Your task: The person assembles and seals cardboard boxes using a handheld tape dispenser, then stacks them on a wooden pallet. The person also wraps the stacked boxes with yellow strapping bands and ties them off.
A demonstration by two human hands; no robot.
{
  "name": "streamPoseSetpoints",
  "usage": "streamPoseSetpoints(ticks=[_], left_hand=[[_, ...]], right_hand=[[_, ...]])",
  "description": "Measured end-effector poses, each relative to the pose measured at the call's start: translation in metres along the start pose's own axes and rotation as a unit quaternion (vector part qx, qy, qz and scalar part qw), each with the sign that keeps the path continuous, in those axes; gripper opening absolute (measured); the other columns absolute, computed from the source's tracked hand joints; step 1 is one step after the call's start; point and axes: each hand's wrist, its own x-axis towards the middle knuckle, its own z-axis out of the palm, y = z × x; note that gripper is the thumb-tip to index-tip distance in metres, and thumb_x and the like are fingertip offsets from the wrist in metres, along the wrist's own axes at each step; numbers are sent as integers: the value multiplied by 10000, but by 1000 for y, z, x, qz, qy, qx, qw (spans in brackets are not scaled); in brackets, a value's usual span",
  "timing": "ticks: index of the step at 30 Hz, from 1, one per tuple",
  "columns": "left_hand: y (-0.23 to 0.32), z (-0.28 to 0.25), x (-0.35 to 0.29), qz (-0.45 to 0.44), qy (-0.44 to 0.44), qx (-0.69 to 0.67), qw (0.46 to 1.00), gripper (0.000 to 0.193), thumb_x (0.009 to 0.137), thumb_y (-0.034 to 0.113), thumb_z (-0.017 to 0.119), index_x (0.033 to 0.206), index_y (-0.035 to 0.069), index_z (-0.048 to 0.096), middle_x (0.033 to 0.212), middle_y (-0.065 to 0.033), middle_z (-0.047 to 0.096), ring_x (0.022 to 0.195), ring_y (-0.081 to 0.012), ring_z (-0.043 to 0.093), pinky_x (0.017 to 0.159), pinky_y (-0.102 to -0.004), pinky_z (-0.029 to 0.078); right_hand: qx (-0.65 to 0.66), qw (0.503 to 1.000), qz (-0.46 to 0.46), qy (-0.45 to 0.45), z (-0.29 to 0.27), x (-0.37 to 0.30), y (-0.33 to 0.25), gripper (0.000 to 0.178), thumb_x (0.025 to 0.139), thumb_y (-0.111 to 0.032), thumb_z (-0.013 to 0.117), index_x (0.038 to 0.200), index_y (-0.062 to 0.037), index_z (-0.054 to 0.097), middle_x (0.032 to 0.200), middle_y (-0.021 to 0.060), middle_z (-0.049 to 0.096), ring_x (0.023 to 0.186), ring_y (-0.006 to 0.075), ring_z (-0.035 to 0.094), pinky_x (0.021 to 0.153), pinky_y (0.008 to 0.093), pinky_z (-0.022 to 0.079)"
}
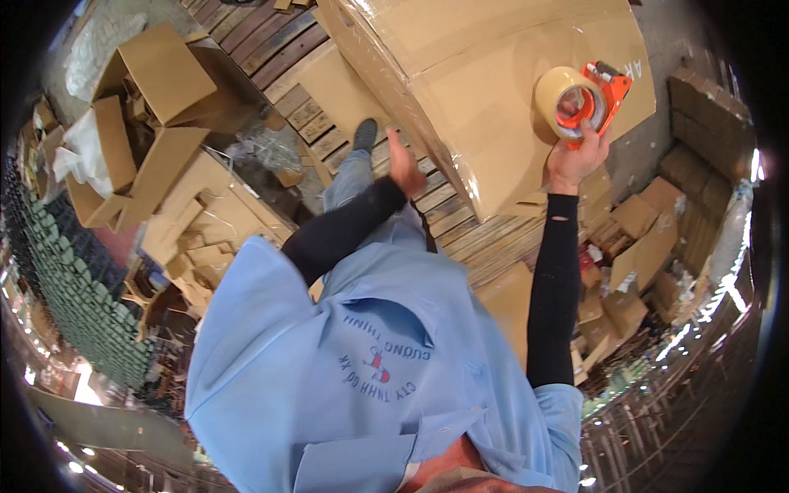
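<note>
My right hand (578, 161) grips an orange tape dispenser (612, 85) loaded with a wide roll of tan packing tape (552, 100). It is over the top of a large cardboard box (477, 74), near the box's right end. Clear tape shines along the box's near left edge. My left hand (405, 167) is empty, held beside that edge without gripping it, its fingers stretched out. Black sleeves cover both forearms.
Beneath the box lies a slatted wooden pallet (444, 209). To the left an open carton (164, 74) holds cardboard scraps, with crumpled clear plastic (267, 156) nearby. More torn cardboard (641, 246) is heaped at the right. My shoe (366, 134) is on the pallet.
</note>
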Motion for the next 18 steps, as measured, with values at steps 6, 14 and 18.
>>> streamPoseSetpoints(ticks=[6, 14, 18], left_hand=[[-26, 45, -48, -2, -225, -198, 954, 916, 907, 775, 214, 1531, 106, 267, 1559, -104, 326, 1422, -270, 307, 1163, -413, 245], [73, 25, 74, 459, 72, -93, 881, 794, 994, 618, 283, 1541, 50, 191, 1592, -130, 235, 1434, -284, 273, 1177, -414, 204], [178, 68, 16, 702, -20, 32, 711, 741, 1038, 518, 291, 1535, -12, 146, 1599, -159, 187, 1469, -252, 191, 1197, -352, 151]], right_hand=[[-8, 1000, 5, 11, 9, -2, -6, 403, 855, -82, 535, 1242, 31, 537, 1176, 131, 602, 1059, 225, 596, 936, 352, 472], [-91, 995, -26, 22, -8, -6, 6, 431, 883, -122, 522, 1283, 40, 512, 1177, 130, 602, 1057, 215, 603, 935, 346, 486], [-33, 999, -2, 1, -7, -4, 3, 400, 892, -138, 514, 1249, 42, 522, 1184, 124, 594, 1055, 208, 598, 922, 340, 487]])
